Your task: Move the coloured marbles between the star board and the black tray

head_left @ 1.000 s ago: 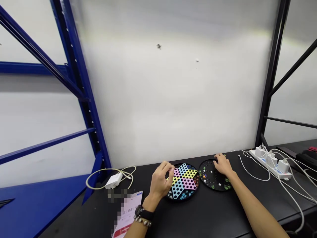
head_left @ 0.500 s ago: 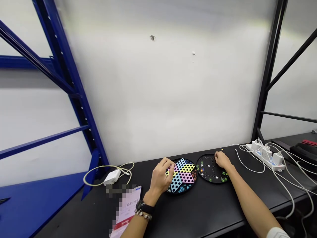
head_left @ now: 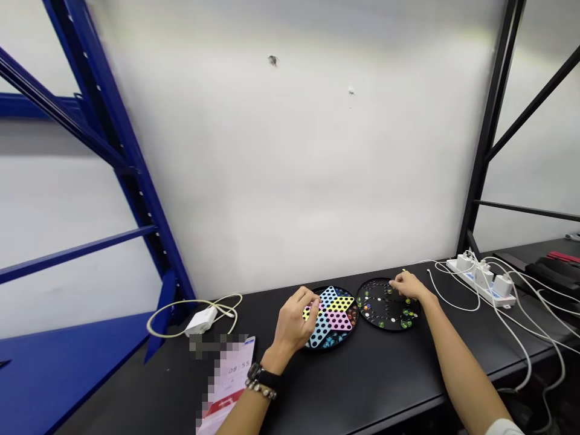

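A round game board with a coloured star (head_left: 333, 314) lies on the black table (head_left: 371, 386). My left hand (head_left: 296, 320) rests at its left edge with fingers curled in a pinch; what they hold is too small to make out. Right of it sits a round black tray (head_left: 385, 305) with scattered coloured marbles. My right hand (head_left: 408, 285) hovers over the tray's far right side, fingers bent down toward the marbles as if pinching.
A white charger with coiled cable (head_left: 199, 321) lies at the left. A phone showing a timer (head_left: 231, 380) lies near my left wrist. A white power strip with plugs and cables (head_left: 483, 281) sits at the right. Blue shelving (head_left: 113, 157) stands left, a black frame (head_left: 487, 139) right.
The view has drifted, so everything sits slightly higher and more to the left. My right hand has shifted a little over the tray. My left hand stays at the star board's edge.
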### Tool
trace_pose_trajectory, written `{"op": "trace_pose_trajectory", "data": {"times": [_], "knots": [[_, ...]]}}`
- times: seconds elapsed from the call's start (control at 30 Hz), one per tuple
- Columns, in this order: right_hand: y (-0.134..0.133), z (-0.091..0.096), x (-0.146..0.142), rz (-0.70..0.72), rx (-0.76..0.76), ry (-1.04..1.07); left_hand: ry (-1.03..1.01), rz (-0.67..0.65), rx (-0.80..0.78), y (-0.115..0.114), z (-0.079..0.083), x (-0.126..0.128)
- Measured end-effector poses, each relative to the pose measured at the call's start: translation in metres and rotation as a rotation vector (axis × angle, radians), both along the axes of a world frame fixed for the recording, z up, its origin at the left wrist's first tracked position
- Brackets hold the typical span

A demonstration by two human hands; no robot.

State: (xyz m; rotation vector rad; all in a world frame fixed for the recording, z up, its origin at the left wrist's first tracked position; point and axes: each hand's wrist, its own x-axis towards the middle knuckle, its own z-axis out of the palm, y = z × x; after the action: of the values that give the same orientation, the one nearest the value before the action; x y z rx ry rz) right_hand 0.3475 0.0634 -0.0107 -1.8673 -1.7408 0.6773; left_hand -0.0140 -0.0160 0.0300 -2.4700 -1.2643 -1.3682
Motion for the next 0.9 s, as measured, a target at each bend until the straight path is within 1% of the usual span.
{"op": "trace_pose_trajectory", "data": {"times": [0.07,0.1,0.17,0.23,0.33,0.4,0.57,0.77,0.9], "knots": [[-0.003,0.001,0.012,0.024,-0.128,0.033,0.002,0.001,0.005,0.0,0.0,0.0],[-0.004,0.002,0.019,0.022,-0.159,0.04,0.004,0.001,0.007,0.0,0.0,0.0],[-0.006,0.002,0.03,-0.019,-0.144,0.019,0.007,0.003,0.011,0.0,-0.001,0.0],[-0.006,0.002,0.038,-0.086,-0.093,-0.027,0.01,0.006,0.013,0.0,-0.001,0.001],[-0.006,0.003,0.042,-0.142,-0.058,-0.072,0.01,0.003,0.012,-0.001,-0.001,0.001],[-0.005,0.002,0.041,-0.117,-0.081,-0.065,0.008,-0.001,0.009,-0.001,0.0,0.002],[-0.006,-0.001,0.038,0.029,-0.175,-0.006,0.008,0.006,0.01,-0.002,0.0,0.002],[-0.008,-0.001,0.03,0.073,-0.273,0.016,0.016,-0.003,-0.005,-0.001,-0.002,0.001],[-0.009,0.001,0.018,0.106,-0.252,0.038,0.017,-0.001,-0.002,-0.001,-0.002,0.001]]}}
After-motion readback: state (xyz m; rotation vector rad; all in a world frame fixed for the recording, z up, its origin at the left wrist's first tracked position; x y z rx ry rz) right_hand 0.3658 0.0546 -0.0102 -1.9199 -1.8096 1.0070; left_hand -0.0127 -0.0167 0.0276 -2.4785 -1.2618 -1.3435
